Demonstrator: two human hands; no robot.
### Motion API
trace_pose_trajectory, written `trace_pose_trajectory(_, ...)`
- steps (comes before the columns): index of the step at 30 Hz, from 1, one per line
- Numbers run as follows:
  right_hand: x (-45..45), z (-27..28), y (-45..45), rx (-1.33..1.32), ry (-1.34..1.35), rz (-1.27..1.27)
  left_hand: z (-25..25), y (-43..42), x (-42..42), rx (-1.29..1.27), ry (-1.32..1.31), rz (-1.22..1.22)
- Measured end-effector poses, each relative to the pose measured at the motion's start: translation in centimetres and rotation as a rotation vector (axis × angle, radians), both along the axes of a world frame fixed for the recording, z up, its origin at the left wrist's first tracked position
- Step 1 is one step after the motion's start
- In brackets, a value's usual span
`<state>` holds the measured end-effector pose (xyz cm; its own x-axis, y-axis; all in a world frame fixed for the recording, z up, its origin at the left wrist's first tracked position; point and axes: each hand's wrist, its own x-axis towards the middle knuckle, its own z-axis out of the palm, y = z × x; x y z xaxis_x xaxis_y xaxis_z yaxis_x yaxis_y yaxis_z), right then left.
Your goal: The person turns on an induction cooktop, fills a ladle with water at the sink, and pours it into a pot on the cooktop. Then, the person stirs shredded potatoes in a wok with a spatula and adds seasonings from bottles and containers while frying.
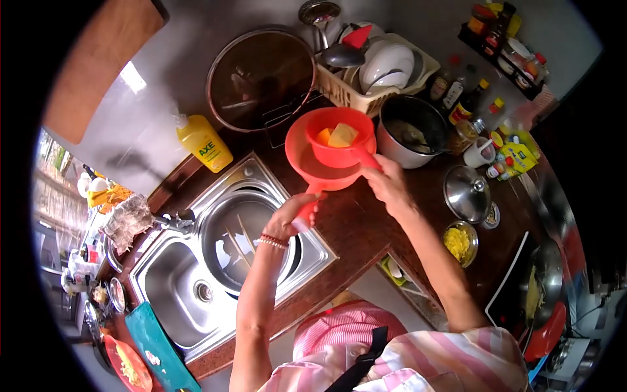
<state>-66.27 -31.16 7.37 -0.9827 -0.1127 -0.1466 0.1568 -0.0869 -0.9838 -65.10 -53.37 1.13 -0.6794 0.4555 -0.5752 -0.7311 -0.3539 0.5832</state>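
Over the counter (356, 225), the left hand (290, 215) is curled round the large red dipper (305, 164), the right hand (390, 183) round the small red dipper (334, 155) holding yellow chunks (342, 136).

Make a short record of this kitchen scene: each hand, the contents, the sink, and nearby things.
Left hand: gripping larger red handled bowl
Right hand: gripping smaller red handled bowl
Smaller bowl's contents: pale-yellow pieces, orange piece
Arrangement: smaller overlaps larger; contact unclear
Sink: metal basin holding two sticks
Nearby: pot, yellow bottle, dish rack
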Motion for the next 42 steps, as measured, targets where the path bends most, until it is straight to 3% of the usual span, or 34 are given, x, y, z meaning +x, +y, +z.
trace_pose_trajectory(7, 4.0, 3.5, -0.6, -0.083, 0.022, -0.046, 3.5, -10.1, 11.8, -0.090, -0.032, 0.127)
trace_pose_trajectory(14, 3.5, -9.3, -4.4, 0.062, -0.084, -0.200, 3.6, -20.1, 28.3, -0.128, 0.010, 0.369)
trace_pose_trajectory(16, 3.1, -13.8, -5.0, 0.132, 0.038, -0.271, 4.0, -21.7, 32.3, -0.115, 0.007, 0.482)
trace_pose_trajectory(18, 3.1, -15.8, -5.1, 0.253, 0.087, -0.257, 3.8, -23.3, 35.3, -0.164, -0.045, 0.590)
trace_pose_trajectory(20, 4.2, -13.6, -7.4, 0.484, 0.151, -0.350, 3.4, -24.6, 37.4, -0.129, -0.057, 0.708)
trace_pose_trajectory(21, 3.4, -15.4, -6.1, 1.078, 0.456, -0.475, 3.1, -25.2, 38.2, -0.105, -0.078, 0.761)
trace_pose_trajectory(24, 4.3, -10.2, -12.4, 1.217, 0.810, -0.698, 2.0, -27.0, 39.8, -0.103, -0.112, 0.854)
trace_pose_trajectory(26, 4.6, -7.8, -19.4, 0.798, 0.599, -0.235, 1.6, -28.0, 40.1, -0.128, -0.121, 0.887)
trace_pose_trajectory(27, 3.9, -9.1, -22.7, 0.713, 0.803, -0.121, 1.2, -28.7, 40.1, -0.108, -0.109, 0.880)
trace_pose_trajectory(28, 5.1, -7.6, -27.4, 0.654, 0.607, 0.083, 0.9, -29.2, 40.0, -0.114, -0.103, 0.875)
trace_pose_trajectory(31, 4.3, -8.9, -37.0, 0.590, 0.660, 0.519, 0.6, -30.6, 39.0, -0.130, -0.094, 0.873)
trace_pose_trajectory(32, 3.7, -10.0, -39.5, 0.522, 0.717, 0.543, 0.4, -31.0, 38.8, -0.128, -0.090, 0.871)
trace_pose_trajectory(34, 1.1, -13.8, -43.7, 0.426, 1.074, 0.426, -0.2, -31.9, 38.4, -0.127, -0.081, 0.863)
trace_pose_trajectory(37, -0.9, -14.4, -45.2, 0.633, 0.788, 0.365, -0.6, -32.8, 38.1, -0.104, -0.076, 0.867)
trace_pose_trajectory(42, -4.0, -16.2, -45.1, 0.446, 0.399, 0.376, -1.4, -33.4, 37.7, -0.091, -0.097, 0.889)
